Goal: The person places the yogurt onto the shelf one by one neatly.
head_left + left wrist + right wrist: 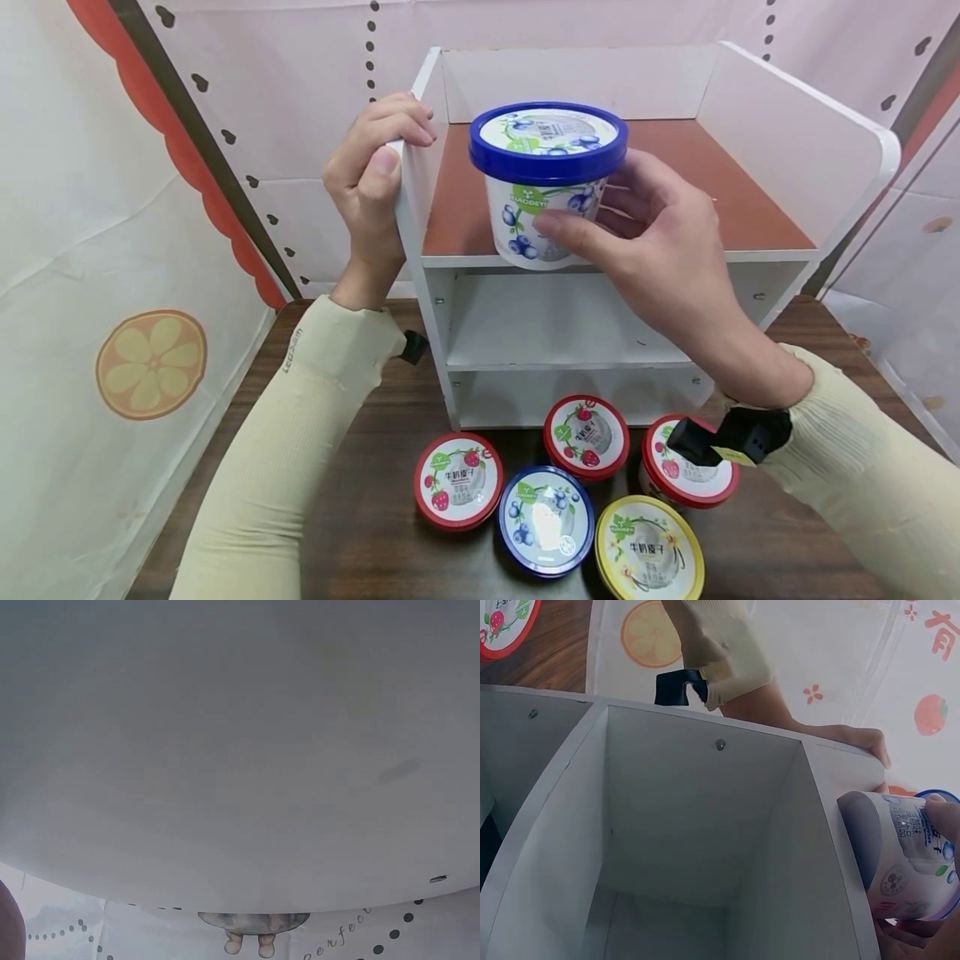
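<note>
Blue-lidded, a tub (517, 200) is held in the right grip (663, 229), thumb in front, at the front edge of the brown top of the shelf (525, 321); whether they touch is unclear. The left grip (375, 167) clasps the shelf's left side. In front, three red tubs (459, 481), one blue tub (546, 521) and one yellow tub (649, 547) stand on the counter (367, 533).
</note>
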Available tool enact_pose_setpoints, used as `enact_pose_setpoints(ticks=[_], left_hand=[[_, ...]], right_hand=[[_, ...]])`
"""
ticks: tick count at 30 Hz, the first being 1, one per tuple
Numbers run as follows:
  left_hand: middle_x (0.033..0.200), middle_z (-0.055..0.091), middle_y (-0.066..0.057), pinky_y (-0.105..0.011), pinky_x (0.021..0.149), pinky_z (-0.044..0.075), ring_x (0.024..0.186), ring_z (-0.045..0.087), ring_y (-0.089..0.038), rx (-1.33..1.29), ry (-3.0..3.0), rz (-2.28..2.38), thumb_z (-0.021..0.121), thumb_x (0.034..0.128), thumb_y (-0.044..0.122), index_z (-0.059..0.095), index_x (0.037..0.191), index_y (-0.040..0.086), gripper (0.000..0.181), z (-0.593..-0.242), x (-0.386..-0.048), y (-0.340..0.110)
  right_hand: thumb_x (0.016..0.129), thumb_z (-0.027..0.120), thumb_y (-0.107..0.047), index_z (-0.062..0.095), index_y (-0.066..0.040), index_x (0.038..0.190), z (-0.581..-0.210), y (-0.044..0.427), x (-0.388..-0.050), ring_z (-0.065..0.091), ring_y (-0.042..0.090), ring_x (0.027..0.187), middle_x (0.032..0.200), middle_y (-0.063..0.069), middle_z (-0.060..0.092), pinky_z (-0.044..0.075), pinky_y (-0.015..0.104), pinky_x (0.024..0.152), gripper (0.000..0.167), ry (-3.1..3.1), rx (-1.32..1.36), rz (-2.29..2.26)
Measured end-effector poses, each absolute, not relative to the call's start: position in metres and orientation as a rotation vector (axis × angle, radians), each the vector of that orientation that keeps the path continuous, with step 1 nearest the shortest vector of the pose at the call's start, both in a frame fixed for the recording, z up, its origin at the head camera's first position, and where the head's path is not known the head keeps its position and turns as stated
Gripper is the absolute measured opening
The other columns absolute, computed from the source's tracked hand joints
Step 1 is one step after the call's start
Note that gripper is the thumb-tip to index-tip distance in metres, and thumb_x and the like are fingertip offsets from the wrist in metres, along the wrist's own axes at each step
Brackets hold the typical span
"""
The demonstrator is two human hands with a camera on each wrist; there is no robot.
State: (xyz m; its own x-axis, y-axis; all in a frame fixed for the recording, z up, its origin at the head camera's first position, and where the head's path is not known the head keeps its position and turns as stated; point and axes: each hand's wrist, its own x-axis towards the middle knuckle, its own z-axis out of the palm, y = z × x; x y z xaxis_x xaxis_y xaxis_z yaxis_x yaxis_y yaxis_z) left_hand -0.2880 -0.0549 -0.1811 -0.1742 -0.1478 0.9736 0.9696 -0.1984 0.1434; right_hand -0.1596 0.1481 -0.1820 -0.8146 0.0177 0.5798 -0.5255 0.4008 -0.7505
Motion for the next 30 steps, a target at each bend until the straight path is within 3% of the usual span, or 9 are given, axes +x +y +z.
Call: enact_pose_setpoints(ticks=[19,30], left_hand=[[0.082,0.065,-0.01,-0.044,0.094,0.044,0.09,0.059,-0.022,-1.147,-1.11,-1.533,0.04,0.0773,0.025,0.056,0.074,-0.011,0.04,-0.182,-0.289,-0.056],[0.083,0.065,-0.011,-0.044,0.094,0.044,0.091,0.059,-0.023,-1.145,-1.117,-1.53,0.04,0.0774,0.025,0.056,0.074,-0.011,0.04,-0.184,-0.29,-0.056]], right_hand=[[0.082,0.079,-0.025,0.053,-0.007,0.137,-0.168,0.146,-0.165,0.061,0.016,0.114,0.125,0.005,0.062,0.047,0.03,0.094,0.063,-2.271,0.432,1.362],[0.081,0.08,-0.029,0.052,-0.009,0.138,-0.168,0.147,-0.169,0.061,0.016,0.115,0.127,0.004,0.061,0.051,0.03,0.088,0.066,-2.308,0.407,1.358]])
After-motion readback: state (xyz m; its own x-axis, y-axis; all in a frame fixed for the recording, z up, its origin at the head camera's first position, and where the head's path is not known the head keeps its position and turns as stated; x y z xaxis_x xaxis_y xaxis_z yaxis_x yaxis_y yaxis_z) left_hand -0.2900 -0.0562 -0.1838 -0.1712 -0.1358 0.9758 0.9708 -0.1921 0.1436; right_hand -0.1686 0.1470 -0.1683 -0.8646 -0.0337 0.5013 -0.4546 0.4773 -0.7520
